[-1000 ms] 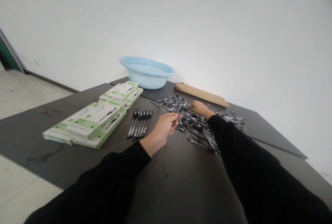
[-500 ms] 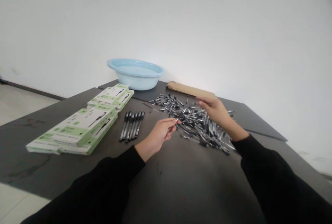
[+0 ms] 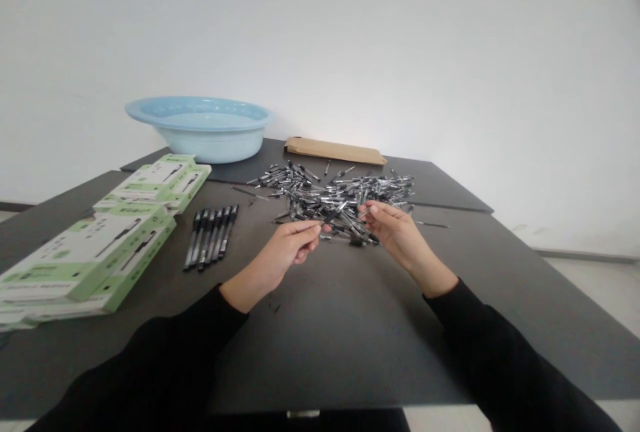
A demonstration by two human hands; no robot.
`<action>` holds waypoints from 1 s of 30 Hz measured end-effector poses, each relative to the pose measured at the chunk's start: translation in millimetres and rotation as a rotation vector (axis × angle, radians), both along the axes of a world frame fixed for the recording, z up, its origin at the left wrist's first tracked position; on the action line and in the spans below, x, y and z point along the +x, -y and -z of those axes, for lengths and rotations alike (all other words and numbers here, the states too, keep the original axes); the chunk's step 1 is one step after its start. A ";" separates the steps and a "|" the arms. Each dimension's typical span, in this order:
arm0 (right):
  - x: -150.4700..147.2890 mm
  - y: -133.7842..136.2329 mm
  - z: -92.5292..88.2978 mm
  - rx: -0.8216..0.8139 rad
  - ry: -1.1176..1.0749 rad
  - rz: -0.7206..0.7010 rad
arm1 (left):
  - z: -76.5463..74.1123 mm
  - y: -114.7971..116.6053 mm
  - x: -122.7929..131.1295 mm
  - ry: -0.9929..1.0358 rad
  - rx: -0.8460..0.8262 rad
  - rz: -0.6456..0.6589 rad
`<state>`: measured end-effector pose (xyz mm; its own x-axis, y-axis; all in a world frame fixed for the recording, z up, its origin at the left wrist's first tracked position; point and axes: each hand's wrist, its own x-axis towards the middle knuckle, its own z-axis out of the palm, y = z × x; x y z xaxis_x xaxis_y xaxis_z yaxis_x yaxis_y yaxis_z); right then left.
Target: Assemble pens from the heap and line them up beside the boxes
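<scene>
My left hand pinches a pen by one end between thumb and fingers. Its dark part slants up to the right, over the pile. To its right, my right hand is closed in a pinch on a small clear or silvery piece whose kind I cannot make out. A gap separates the two hands. Just beyond both lies a loose pile of pens and pen parts. On the left, a neat row of capped pens lies side by side on the dark table.
Green and white pen boxes are stacked on the left of the table. Behind them a light blue basin stands near the wall. A flat brown cardboard piece lies at the back. A thin rod lies right of the pile.
My right hand has come down and closer, and its fingers now pinch a small piece. My left hand still holds the pen. The view has turned to the right.
</scene>
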<state>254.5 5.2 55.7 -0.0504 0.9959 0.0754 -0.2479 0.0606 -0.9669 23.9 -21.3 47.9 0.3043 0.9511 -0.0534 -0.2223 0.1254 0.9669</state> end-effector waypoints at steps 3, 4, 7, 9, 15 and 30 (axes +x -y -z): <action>0.7 0.7 -2.4 0.029 0.016 0.037 | 0.1 -0.2 0.5 -0.054 0.012 0.016; 1.0 1.0 -3.1 0.030 0.033 0.044 | 0.2 0.4 1.3 -0.075 0.014 0.030; 0.5 2.8 -4.3 0.031 0.084 0.053 | 0.2 2.8 4.1 -0.121 0.014 0.062; -0.7 4.4 -5.2 0.037 0.093 0.053 | 0.0 3.7 5.0 -0.136 0.013 0.064; -2.6 6.4 -7.7 0.078 0.126 0.049 | -0.9 3.2 3.8 -0.152 -0.008 0.089; -12.9 11.0 2.9 0.155 0.193 -0.003 | -3.1 5.6 4.9 -0.200 0.002 0.082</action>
<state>241.7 -5.8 52.8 -0.0820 0.9731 0.2154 -0.0597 0.2110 -0.9757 28.8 -26.9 51.0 0.3644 0.9237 -0.1185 -0.0148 0.1329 0.9910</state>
